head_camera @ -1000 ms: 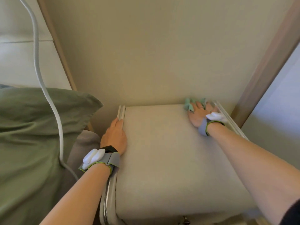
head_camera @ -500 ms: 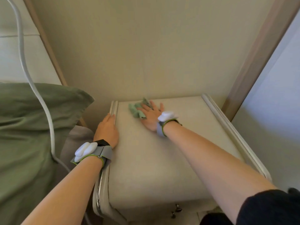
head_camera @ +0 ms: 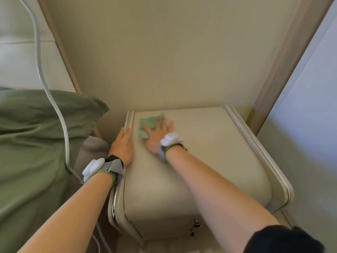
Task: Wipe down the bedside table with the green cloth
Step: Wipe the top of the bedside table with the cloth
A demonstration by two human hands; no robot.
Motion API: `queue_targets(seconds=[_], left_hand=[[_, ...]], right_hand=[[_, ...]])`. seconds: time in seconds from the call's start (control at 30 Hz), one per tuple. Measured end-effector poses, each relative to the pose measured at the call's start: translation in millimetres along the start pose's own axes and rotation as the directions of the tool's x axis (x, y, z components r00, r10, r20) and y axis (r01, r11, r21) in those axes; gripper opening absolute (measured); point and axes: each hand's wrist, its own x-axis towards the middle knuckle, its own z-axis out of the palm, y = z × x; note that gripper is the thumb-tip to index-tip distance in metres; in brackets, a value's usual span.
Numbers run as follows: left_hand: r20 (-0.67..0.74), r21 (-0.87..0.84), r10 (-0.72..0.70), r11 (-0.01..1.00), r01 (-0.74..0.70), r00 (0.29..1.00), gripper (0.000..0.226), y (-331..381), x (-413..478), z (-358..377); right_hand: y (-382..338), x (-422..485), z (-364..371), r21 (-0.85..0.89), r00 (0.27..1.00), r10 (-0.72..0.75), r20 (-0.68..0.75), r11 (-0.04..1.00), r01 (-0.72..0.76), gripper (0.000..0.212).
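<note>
The cream bedside table point(head_camera: 209, 161) fills the middle of the view, with raised trim along its left and right edges. My right hand point(head_camera: 157, 136) lies flat with spread fingers on the green cloth point(head_camera: 148, 123), pressing it onto the tabletop near the back left corner. Most of the cloth is under the palm; its far and left edges stick out. My left hand point(head_camera: 123, 147) rests on the table's left edge, fingers straight along the trim.
A green pillow point(head_camera: 36, 136) lies on the bed to the left, with a white cable point(head_camera: 54, 106) hanging across it. The beige wall point(head_camera: 164, 52) stands right behind the table. Small drawer knobs point(head_camera: 196, 225) show on the table's front.
My right hand has slid the cloth from the back right corner across the tabletop to the back left, close to my left hand. The left hand stays on the left edge.
</note>
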Motion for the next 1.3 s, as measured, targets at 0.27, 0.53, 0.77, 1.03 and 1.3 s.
queue_targets(seconds=[0.27, 0.53, 0.77, 1.03, 1.3], left_hand=[[0.048, -0.095, -0.044, 0.994, 0.048, 0.998, 0.05, -3.9, -39.6, -0.6], [-0.044, 0.039, -0.187, 0.981, 0.189, 0.981, 0.047, 11.9, -56.6, -6.6], [0.024, 0.1, -0.164, 0.982, 0.16, 0.986, 0.051, 14.6, -74.3, -12.0], [0.03, 0.006, -0.215, 0.977, 0.215, 0.976, 0.05, 10.5, -103.2, -12.1], [-0.014, -0.021, -0.238, 0.971, 0.238, 0.971, 0.049, 11.9, -108.8, -10.5]], right_hand=[[100.7, -35.5, -14.5, 0.353, 0.992, 0.122, -0.026, 0.93, -0.105, 0.062], [139.4, -70.3, -11.5, 0.125, 0.861, 0.499, -0.093, 0.864, -0.487, 0.065], [-39.0, -65.9, 6.6, 0.058, 0.973, -0.23, 0.015, 0.972, 0.229, 0.058], [175.4, -108.8, -14.0, 0.174, 0.918, 0.386, -0.084, 0.913, -0.368, 0.062], [25.3, -118.8, 1.5, 0.151, 0.975, 0.21, -0.073, 0.969, -0.197, 0.064]])
